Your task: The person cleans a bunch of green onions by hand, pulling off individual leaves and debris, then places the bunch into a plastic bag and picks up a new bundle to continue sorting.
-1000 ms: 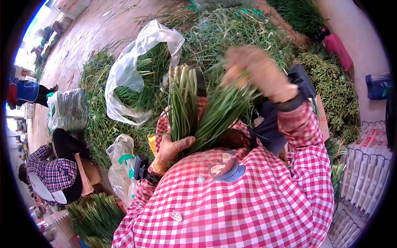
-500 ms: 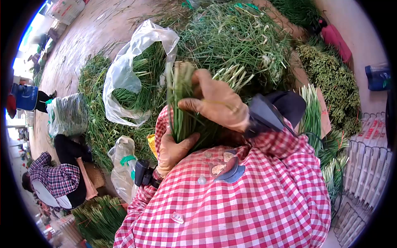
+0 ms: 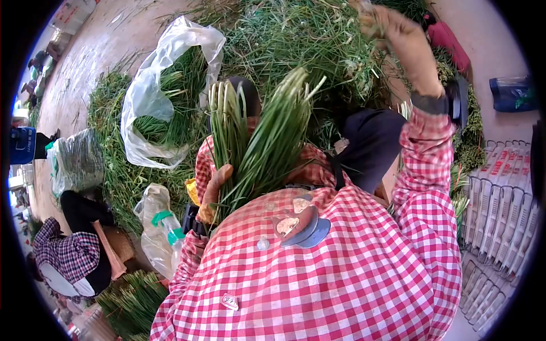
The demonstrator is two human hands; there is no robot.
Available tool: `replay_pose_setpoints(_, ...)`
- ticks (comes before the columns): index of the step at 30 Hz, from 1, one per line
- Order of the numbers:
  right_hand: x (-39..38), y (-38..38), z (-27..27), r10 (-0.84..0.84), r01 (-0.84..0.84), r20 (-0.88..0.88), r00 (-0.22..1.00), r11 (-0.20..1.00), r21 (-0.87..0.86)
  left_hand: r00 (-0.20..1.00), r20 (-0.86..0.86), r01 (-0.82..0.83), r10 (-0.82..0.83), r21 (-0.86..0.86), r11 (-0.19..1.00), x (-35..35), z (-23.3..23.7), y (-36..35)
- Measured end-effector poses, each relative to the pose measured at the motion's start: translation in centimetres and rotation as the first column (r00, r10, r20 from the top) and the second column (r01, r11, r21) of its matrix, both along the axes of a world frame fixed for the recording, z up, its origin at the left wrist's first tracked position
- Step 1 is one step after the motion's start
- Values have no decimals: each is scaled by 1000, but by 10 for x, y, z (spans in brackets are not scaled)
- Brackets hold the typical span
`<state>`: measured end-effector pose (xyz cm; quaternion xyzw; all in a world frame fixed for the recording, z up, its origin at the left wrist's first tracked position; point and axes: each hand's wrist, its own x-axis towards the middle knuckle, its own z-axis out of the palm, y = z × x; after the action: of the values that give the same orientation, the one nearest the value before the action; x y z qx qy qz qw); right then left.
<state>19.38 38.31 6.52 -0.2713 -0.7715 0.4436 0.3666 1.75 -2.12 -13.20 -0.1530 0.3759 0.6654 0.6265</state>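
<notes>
My left hand (image 3: 214, 194), in a tan glove, is closed around the lower leafy part of a bunch of garlic chives (image 3: 228, 122). Its pale stem ends point up and away from me. Leaning right beside it on my lap is a second, thicker bundle of chives (image 3: 278, 133), its white ends also upward. My right hand (image 3: 392, 31), gloved too, is stretched out to the upper right, over the edge of the heap of loose leaves (image 3: 307, 42). Motion smears its fingers, so whether they hold anything cannot be made out.
An open clear plastic bag (image 3: 133, 122) with chives inside lies ahead to the left. Another plastic bag (image 3: 156, 227) is near my left elbow. Grey plastic crates (image 3: 495, 219) stand at right. A co-worker in a checked shirt (image 3: 71, 250) sits at left, near a wrapped bale (image 3: 77, 165).
My right hand has left the bunch and swung up and right. The left hand has shifted slightly left and still grips the chives, whose stem ends now show more plainly.
</notes>
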Motion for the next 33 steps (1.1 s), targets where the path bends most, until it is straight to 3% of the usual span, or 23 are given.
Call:
replay_pose_setpoints(2, 15, -16, -18, 37, -44, 494, 869, 999, 3, 991, -126, -49, 48, -5, 999, -7, -49, -18)
replay_pose_setpoints(4, 35, -46, -33, 52, -86, 862, 505, 996, -11, 972, -215, -97, 93, -10, 995, -13, -79, -28)
replay_pose_setpoints(5, 36, -70, -47, 347, -22, 623, 701, 884, -468, 973, -214, -93, 90, -3, 996, -15, -77, -27)
replay_pose_setpoints(6, 28, -92, -64, 459, -74, 241, 855, 568, -820, 978, -198, -67, 68, 9, 998, -19, -71, -26)
replay_pose_setpoints(8, 6, -111, -91, 251, -112, -23, 968, 346, -932, 990, -142, 3, 3, 42, 999, -31, -49, -21)
replay_pose_setpoints(11, -29, -125, -84, 167, -344, -313, 935, 215, -914, 987, -133, 109, -90, 141, 984, -51, -30, -16)
replay_pose_setpoints(12, -36, -128, -82, 128, -302, -278, 952, 252, -919, 972, -204, 153, -112, 194, 969, -58, -22, -13)
replay_pose_setpoints(13, -42, -132, -81, 90, -262, -246, 965, 286, -922, 897, -434, 207, -76, 262, 943, -67, -15, -5)
replay_pose_setpoints(14, -48, -136, -79, 52, -221, -215, 975, 318, -922, 828, -524, 350, -201, 202, 915, -73, -9, 3)
replay_pose_setpoints(15, -52, -140, -79, 93, -134, -100, 991, 518, -845, 797, -544, 387, -264, 123, 914, -57, 25, 27)
replay_pose_setpoints(18, -55, -158, -75, 56, -263, -266, 962, 437, -860, 578, -640, 567, -506, -130, 813, -25, 113, 65)
replay_pose_setpoints(20, -49, -154, -72, 51, -252, -264, 963, 519, -817, 709, -533, 513, -462, -60, 857, -20, 118, 75)
replay_pose_setpoints(21, -43, -150, -67, 42, -240, -268, 963, 589, -772, 723, -548, 482, -421, -38, 875, -25, 95, 73)
replay_pose_setpoints(22, -38, -146, -65, 33, -224, -269, 963, 654, -722, 803, -447, 445, -394, 11, 895, -25, 81, 67)
replay_pose_setpoints(23, -37, -135, -72, -108, -64, -152, 982, 573, -817, 870, -337, 400, -361, 51, 915, -26, 66, 61)
replay_pose_setpoints(24, -35, -132, -53, -164, -207, -286, 944, 379, -902, 883, -301, 398, -361, 70, 915, -24, 56, 56)
replay_pose_setpoints(27, -22, -108, -58, -16, -345, -368, 930, 315, -884, 918, -193, 374, -347, 129, 918, -21, 7, 39)
replay_pose_setpoints(28, -21, -106, -54, 50, -358, -364, 930, 336, -871, 932, -171, 347, -321, 156, 925, -20, 27, 50)
replay_pose_setpoints(29, -29, -99, -47, 141, -402, -377, 916, 365, -840, 771, -551, 383, -317, 4, 924, -15, 54, 57)
replay_pose_setpoints(30, -28, -100, -27, 213, -413, -356, 910, 388, -824, 459, -839, 309, -292, -157, 938, -3, 108, 81)
replay_pose_setpoints(31, -31, -92, -24, 219, -456, -405, 888, 302, -837, 288, -937, 314, -198, -102, 944, -10, 101, 81)
replay_pose_setpoints(32, -39, -74, -50, 360, -409, -204, 910, 713, -570, 83, -992, 305, -95, -66, 950, -18, 91, 76)
replay_pose_setpoints(33, -42, -68, -38, 112, -431, -425, 898, 418, -800, 70, -996, 361, -60, -31, 932, -26, 107, 76)
